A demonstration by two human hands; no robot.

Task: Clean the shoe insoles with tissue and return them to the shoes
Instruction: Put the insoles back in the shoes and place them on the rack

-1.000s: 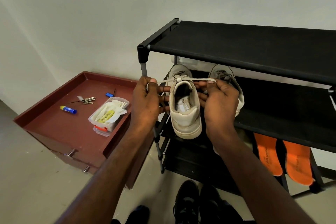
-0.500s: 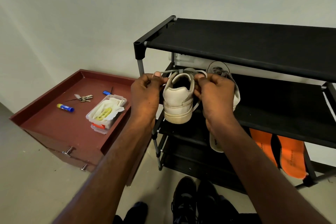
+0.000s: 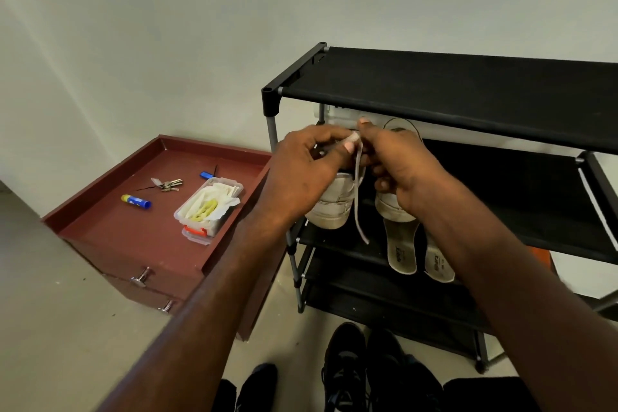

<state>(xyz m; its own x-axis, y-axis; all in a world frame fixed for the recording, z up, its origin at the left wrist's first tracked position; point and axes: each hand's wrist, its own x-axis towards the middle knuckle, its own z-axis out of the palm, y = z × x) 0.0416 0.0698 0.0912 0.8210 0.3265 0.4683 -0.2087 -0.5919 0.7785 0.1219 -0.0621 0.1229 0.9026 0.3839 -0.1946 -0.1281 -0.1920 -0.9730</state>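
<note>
Both hands' fingers now pinch a lace above the black rack, by a grey wall.

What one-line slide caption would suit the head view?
Both hands work the lace of a white sneaker on the rack.

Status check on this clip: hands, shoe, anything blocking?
Left hand and right hand both pinching the lace. White sneaker on middle shelf, heel out. Nothing blocking.
</note>
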